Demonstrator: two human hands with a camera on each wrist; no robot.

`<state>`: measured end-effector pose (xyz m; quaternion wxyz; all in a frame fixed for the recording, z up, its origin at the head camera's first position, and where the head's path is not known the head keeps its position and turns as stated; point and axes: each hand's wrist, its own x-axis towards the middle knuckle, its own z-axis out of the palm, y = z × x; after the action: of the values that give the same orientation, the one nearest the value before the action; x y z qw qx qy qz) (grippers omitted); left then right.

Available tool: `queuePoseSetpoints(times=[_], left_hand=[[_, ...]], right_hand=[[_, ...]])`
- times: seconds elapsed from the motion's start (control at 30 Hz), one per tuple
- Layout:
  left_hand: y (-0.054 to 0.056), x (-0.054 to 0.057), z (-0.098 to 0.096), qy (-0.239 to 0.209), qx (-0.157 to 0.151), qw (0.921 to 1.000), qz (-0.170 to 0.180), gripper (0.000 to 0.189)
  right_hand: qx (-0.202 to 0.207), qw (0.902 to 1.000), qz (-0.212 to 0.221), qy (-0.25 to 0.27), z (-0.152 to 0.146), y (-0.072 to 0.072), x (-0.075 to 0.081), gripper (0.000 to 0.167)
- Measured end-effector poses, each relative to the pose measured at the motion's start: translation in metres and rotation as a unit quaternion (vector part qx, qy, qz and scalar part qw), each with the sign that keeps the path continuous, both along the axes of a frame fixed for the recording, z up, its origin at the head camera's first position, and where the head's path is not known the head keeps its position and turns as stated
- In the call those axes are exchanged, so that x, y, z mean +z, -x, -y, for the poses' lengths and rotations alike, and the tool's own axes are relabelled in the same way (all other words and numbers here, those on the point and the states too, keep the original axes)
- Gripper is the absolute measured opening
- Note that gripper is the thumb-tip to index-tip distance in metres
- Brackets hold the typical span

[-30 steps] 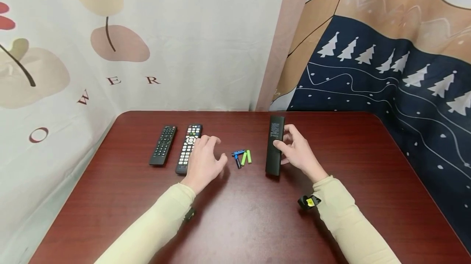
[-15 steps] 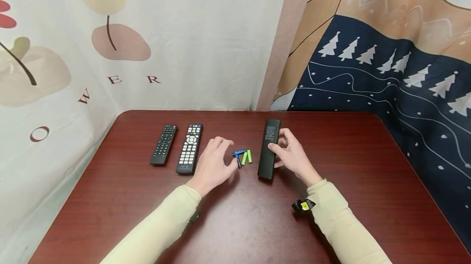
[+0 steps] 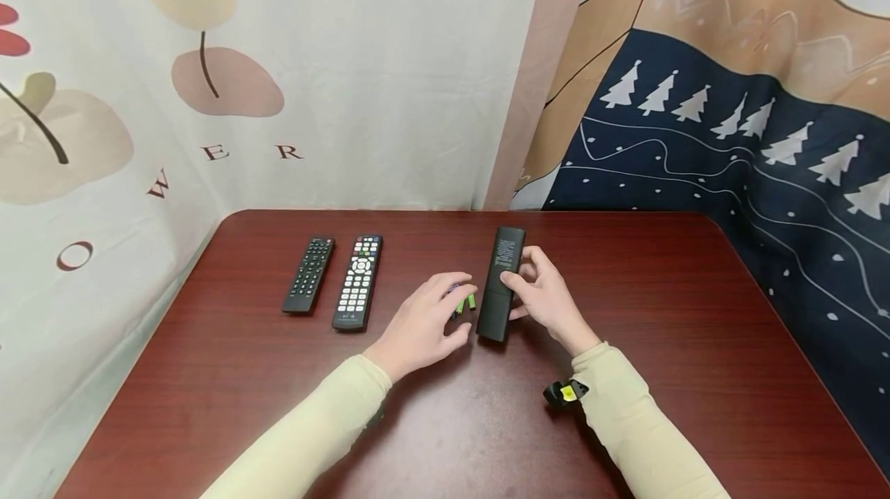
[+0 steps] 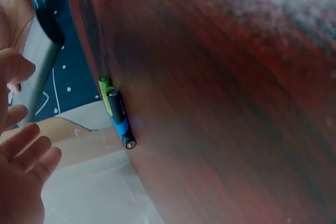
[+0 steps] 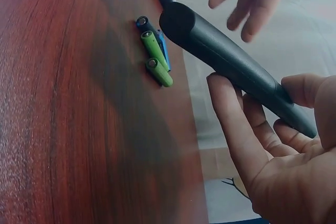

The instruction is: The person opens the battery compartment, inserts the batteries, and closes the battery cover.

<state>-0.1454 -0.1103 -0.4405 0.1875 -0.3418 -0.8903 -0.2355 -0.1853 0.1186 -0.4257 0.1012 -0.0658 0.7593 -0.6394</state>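
My right hand [image 3: 545, 294] holds a black remote control [image 3: 499, 286] with its back up, thumb on the back and fingers along the right edge. The right wrist view shows this remote control [image 5: 226, 51] raised off the table. My left hand [image 3: 424, 321] hovers left of it, fingers loosely bent and apart, with nothing between them. Beneath those fingers lie several small batteries, partly hidden in the head view. Both green batteries [image 5: 154, 48] and blue batteries [image 5: 142, 23] show in the right wrist view, grouped on the table.
Two more black remote controls lie button side up on the left of the table: a slim one [image 3: 309, 275] and one with white keys [image 3: 358, 283]. The reddish-brown table [image 3: 626, 267] ends at printed curtains [image 3: 389, 97] behind.
My left hand has moved right, from over the white-keyed remote control to over the batteries. My right hand has brought its remote control left, slightly tilted, closer to the left hand.
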Motion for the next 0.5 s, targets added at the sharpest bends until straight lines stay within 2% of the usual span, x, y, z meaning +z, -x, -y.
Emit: queuePoseSetpoints(times=[0.27, 0.5], left_hand=[[-0.0045, -0.0028, -0.0063, 0.068, -0.052, 0.9946, -0.059, 0.056], [-0.0074, -0.0051, -0.0097, 0.106, -0.055, 0.9896, -0.08, 0.069]], right_hand=[[0.003, 0.9999, 0.001, 0.015, 0.0021, 0.0006, 0.0008, 0.039], [0.008, 0.9991, 0.009, 0.041, 0.0037, -0.0004, 0.0049, 0.038]])
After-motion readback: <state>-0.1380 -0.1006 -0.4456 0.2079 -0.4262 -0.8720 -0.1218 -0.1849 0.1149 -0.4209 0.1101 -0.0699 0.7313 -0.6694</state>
